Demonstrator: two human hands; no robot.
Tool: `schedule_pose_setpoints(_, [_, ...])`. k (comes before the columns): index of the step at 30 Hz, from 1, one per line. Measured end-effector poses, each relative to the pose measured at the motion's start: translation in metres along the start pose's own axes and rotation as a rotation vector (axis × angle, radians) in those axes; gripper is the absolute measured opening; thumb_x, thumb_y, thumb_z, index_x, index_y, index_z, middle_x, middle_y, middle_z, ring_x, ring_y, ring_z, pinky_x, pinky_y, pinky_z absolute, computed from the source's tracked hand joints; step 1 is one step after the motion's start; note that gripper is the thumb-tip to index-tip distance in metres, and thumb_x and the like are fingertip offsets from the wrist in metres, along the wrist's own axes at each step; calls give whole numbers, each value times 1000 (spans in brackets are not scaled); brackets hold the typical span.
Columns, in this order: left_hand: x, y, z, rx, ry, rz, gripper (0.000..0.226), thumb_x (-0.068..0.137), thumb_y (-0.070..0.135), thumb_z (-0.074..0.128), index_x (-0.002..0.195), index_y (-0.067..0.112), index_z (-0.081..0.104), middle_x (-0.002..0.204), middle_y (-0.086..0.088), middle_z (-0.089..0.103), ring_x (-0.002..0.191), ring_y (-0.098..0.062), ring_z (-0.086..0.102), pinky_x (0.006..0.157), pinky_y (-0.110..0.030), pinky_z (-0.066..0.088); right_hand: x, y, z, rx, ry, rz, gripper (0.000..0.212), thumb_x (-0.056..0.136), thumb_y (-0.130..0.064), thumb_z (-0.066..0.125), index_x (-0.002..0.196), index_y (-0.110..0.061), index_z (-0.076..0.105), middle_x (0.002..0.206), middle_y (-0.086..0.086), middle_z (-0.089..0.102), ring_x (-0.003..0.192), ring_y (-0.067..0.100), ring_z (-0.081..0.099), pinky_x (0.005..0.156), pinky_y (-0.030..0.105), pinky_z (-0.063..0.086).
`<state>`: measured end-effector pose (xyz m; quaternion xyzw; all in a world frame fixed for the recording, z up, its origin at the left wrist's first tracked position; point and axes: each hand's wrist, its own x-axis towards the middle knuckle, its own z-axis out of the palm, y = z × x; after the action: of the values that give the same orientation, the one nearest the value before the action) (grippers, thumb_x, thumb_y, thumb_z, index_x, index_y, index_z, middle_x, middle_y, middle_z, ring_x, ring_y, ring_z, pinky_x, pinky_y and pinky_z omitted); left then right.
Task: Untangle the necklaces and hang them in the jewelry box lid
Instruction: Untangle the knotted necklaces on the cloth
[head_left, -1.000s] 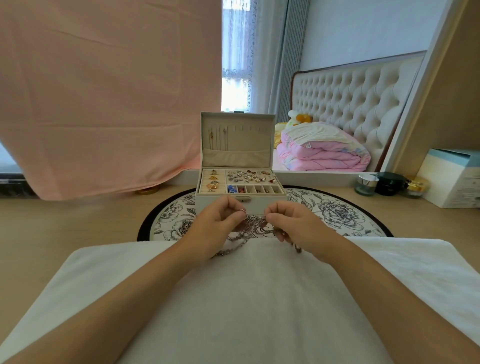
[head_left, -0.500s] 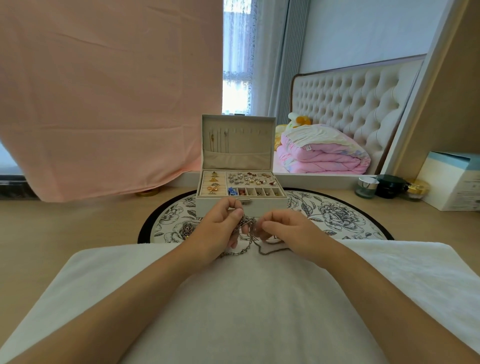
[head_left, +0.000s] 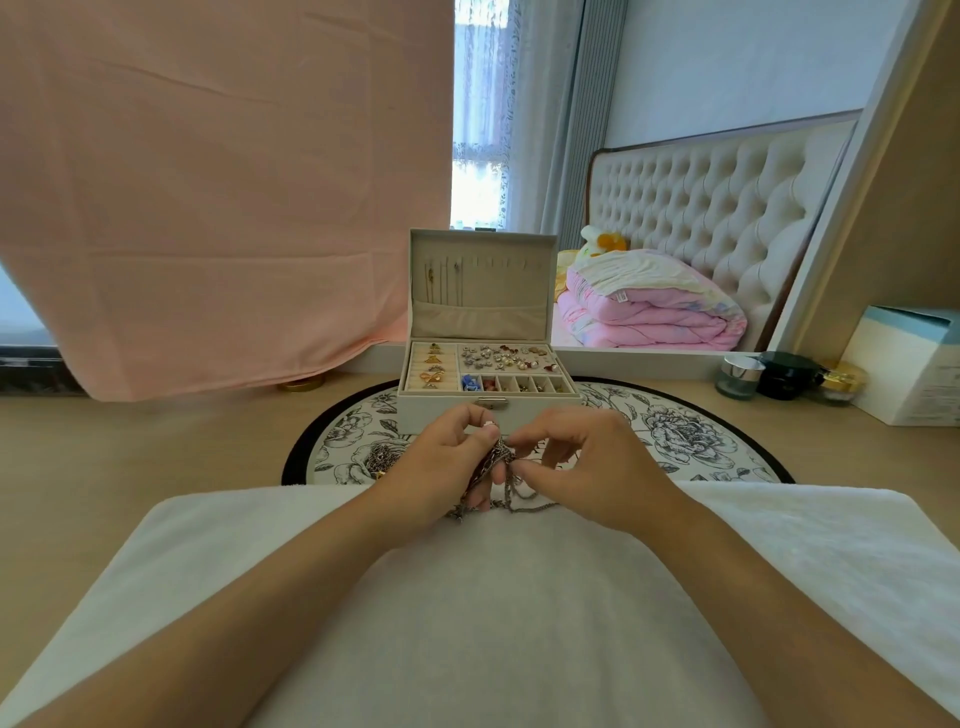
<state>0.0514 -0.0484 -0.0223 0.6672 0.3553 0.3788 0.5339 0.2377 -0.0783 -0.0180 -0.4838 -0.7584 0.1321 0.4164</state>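
Light wood made the desk (head_left: 130, 457), and on it lay a round flowered mat (head_left: 701, 441), with a white towel (head_left: 805, 545) in front of it, nearer to the person. On the mat stood the jewelry box (head_left: 415, 408), open, with its lid (head_left: 483, 317) upright. A few thin chains (head_left: 441, 280) hung from the hooks at the left of the lid, and the other hooks looked free.

The tangled necklaces (head_left: 500, 460) were held up just above the far edge of the towel, in front of the box, and some loose ends (head_left: 524, 506) trailed down on the cloth. The left hand (head_left: 441, 462) had its fingers curled round the clump and gripped it from the side. The right hand (head_left: 597, 467) pinched one strand between thumb and forefinger, the other fingers bent. Another dark heap of chain (head_left: 384, 460) lay on the mat, just left of the left hand.

I judged these chains to be light, limp and rather slippery; such thin links can kink or break under a hard pull. It seemed better to hold the knot loosely, take a strand close to it, and ease the loops open instead of tugging at the ends. For hanging, the clasp end would be the place to grip.
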Motion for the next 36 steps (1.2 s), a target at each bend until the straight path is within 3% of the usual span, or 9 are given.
schedule_pose_setpoints(7, [-1,-1,-1,-20,-31,-18,16,108,18,42,101,7,51,65,-6,61,46,-16,43,58,-34,50,2,1,0,2,-2,71,13,79,-20,84,84,-31,80,75,-16,72,61,8,62,63,23,52])
schedule_pose_setpoints(12, [0,-2,-1,-11,-11,-36,13,107,19,43,103,8,49,64,-5,62,48,-20,48,54,-31,45,3,1,-3,-206,-112,77,4,92,-29,70,88,-31,71,69,-21,61,66,-1,56,63,18,43])
schedule_pose_setpoints(16, [3,-8,-2,226,104,6,8,105,23,46,101,20,53,62,1,66,51,-19,46,51,-31,37,4,1,-6,-355,-213,92,9,101,-31,51,93,-33,53,77,-16,53,72,0,50,65,22,36])
schedule_pose_setpoints(19, [1,-10,0,503,107,81,6,105,27,46,100,28,50,70,2,70,45,-6,44,52,-26,37,3,-1,-5,-412,-287,122,12,103,-32,41,91,-30,42,82,-11,51,74,7,47,67,31,37])
schedule_pose_setpoints(26, [-2,-10,1,547,44,263,13,101,28,55,110,37,58,96,14,61,59,5,51,56,-13,36,4,-4,0,-11,-202,188,18,104,-22,40,89,-18,48,71,0,51,64,14,46,61,34,41])
schedule_pose_setpoints(28, [-1,-11,1,475,83,244,13,99,24,60,101,37,62,83,19,61,58,10,52,54,-12,35,4,-5,-1,86,-154,204,18,105,-18,43,90,-20,53,71,-1,57,61,13,52,62,32,44])
schedule_pose_setpoints(30, [-1,-12,1,387,94,180,13,97,25,63,97,38,66,65,18,61,50,2,52,53,-15,38,4,-5,-1,142,-129,203,20,104,-14,46,89,-21,57,70,-3,58,61,14,53,62,32,45])
schedule_pose_setpoints(33, [-1,-10,2,249,95,157,7,97,32,63,99,34,70,76,9,70,45,-18,56,47,-28,46,4,-3,-2,122,-108,178,19,101,-13,53,88,-23,62,68,-5,60,59,13,53,60,31,46])
schedule_pose_setpoints(36, [-1,-6,0,307,131,171,4,94,32,68,97,33,71,69,8,66,45,-20,58,48,-31,49,4,-2,-3,74,-110,160,18,99,-16,58,87,-27,63,67,-11,63,57,10,54,59,29,46])
